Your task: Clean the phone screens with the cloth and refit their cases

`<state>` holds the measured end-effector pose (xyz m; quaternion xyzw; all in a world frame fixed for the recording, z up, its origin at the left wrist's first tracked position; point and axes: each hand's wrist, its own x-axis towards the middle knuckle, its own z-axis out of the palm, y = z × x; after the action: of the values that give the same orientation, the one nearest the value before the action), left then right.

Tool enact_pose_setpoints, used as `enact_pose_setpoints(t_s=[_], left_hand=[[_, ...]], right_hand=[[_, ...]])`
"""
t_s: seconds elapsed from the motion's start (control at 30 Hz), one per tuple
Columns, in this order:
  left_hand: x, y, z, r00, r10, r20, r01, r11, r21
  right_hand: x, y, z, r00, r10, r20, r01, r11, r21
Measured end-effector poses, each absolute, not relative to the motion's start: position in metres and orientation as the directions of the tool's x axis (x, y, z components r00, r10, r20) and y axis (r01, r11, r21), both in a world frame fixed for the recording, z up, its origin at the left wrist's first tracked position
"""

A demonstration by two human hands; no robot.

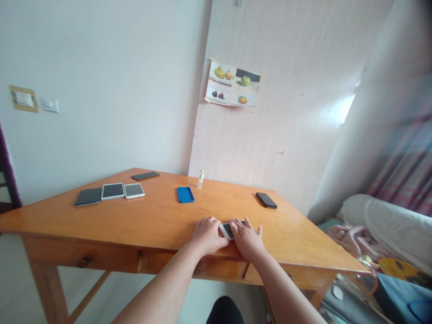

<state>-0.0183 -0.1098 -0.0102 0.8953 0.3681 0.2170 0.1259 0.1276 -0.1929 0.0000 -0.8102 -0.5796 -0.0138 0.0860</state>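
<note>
Moderately bright, soft daylight-type look, cool cast on the pale grey-white wall (118, 90). Blown-out glare patch on the pale pinkish wall panel (303, 148), upper right; exact source can't be pinned down. Glossy orange-brown wooden tabletop (148, 225) shows a mild sheen, its underside sits in soft shadow. Left hand (207, 236) and right hand (248, 238) evenly lit, fine detail soft. Wide-angle stretch toward edges; pink-and-grey striped fabric curtain (405, 171) smeared. Top-right corner darkens.
</note>
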Motion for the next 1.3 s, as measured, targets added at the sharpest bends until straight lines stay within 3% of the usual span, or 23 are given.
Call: enact_pose_setpoints(t_s=[0.13,0.2,0.37,0.43,0.63,0.7,0.97,1.2,1.3], left_hand=[[-0.02,-0.111,-0.01,0.637,0.708,0.305,0.592,-0.703,0.395],[-0.02,-0.11,-0.011,0.64,0.705,0.305,0.593,-0.706,0.388],[-0.02,-0.109,-0.011,0.635,0.706,0.313,0.605,-0.707,0.367],[-0.019,-0.11,-0.011,0.633,0.708,0.312,0.606,-0.705,0.37],[-0.02,-0.113,-0.009,0.634,0.709,0.308,0.597,-0.703,0.387],[-0.02,-0.114,-0.008,0.634,0.713,0.298,0.601,-0.698,0.39],[-0.02,-0.113,-0.008,0.628,0.713,0.312,0.604,-0.7,0.381],[-0.021,-0.115,-0.006,0.634,0.716,0.294,0.604,-0.695,0.389],[-0.022,-0.115,-0.006,0.641,0.706,0.302,0.598,-0.706,0.38]], right_hand=[[0.108,-0.194,-0.003,0.144,0.981,0.126,0.983,-0.127,-0.136],[0.115,-0.193,-0.002,0.207,0.97,0.129,0.97,-0.187,-0.155],[0.149,-0.189,0.001,0.527,0.844,0.098,0.844,-0.506,-0.18],[0.149,-0.19,0.001,0.553,0.828,0.096,0.827,-0.532,-0.181],[0.11,-0.205,-0.003,0.212,0.966,0.147,0.962,-0.18,-0.204],[0.107,-0.209,-0.002,0.18,0.973,0.147,0.965,-0.146,-0.216],[0.144,-0.206,0.003,0.534,0.837,0.117,0.844,-0.521,-0.127],[0.107,-0.216,-0.002,0.243,0.957,0.157,0.948,-0.2,-0.247],[0.114,-0.218,-0.001,0.256,0.953,0.161,0.945,-0.212,-0.249]])
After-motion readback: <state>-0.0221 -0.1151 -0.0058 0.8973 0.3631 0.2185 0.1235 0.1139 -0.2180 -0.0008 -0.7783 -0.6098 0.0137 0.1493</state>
